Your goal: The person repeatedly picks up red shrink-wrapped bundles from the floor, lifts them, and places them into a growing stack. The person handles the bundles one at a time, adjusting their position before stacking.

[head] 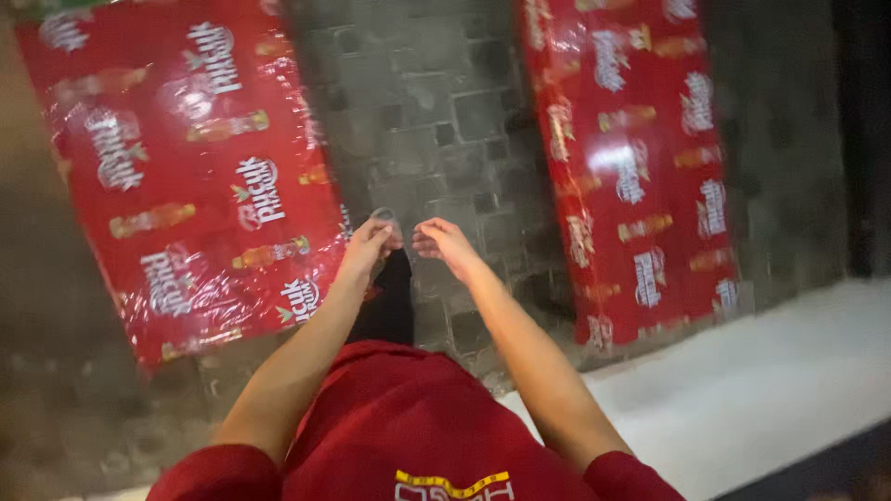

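You stood looking straight down at your own arms, both stretched out ahead of you over a grey paved floor (436, 121). Your left hand (369, 243) and right hand (444, 243) were close together, nearly touching at the fingertips, with the fingers loosely curled. Something small and pale, perhaps a thin loop (385, 218), showed just above your left fingers; the picture was too blurred to tell what it was or whether either hand gripped it. So I cannot tell if your hands were holding anything.

Below your hands, a dark trouser leg (390, 306) ran down toward the floor. You wore a red shirt (408, 427) with short sleeves and a yellow mark near the bottom edge of the view.

Two large red packs wrapped in shiny plastic lay flat on the floor. The left pack (186, 167) sat tilted, its near right edge just beside your left hand. The right pack (640, 167) was long and narrow, lying a little apart from your right hand. Both were printed with white lettering and small bottle pictures. Your hands hovered over the bare strip of paving between the two packs.

A pale ledge (770, 380) ran across the lower right, touching the right pack's near end
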### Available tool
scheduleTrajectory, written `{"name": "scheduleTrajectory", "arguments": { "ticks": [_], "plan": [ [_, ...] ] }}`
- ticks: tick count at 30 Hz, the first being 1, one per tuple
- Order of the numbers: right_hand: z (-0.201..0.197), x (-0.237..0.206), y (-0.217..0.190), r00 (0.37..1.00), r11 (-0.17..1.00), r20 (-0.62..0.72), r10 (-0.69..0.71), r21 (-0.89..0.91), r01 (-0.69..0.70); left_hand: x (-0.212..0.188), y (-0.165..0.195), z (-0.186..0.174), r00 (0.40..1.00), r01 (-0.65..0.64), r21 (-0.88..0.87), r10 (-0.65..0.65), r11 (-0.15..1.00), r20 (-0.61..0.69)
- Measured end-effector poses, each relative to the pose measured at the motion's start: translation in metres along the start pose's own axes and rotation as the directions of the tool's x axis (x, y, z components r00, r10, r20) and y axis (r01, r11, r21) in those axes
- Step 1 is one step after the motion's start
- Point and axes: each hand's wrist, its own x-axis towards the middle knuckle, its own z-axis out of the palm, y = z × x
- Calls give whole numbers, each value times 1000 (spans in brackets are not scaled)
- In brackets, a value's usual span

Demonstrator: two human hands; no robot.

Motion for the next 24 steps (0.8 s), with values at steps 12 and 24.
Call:
{"name": "scheduleTrajectory", "arguments": {
  "ticks": [12,24],
  "plan": [
    [30,117,-128,984,987,167,66,-157,-40,114,101,-32,992,-77,-109,65,991,-104],
    [94,223,-157,874,898,335,350,-386,-212,123,102,-92,890,-249,-391,51,886,-452]
  ]
}}
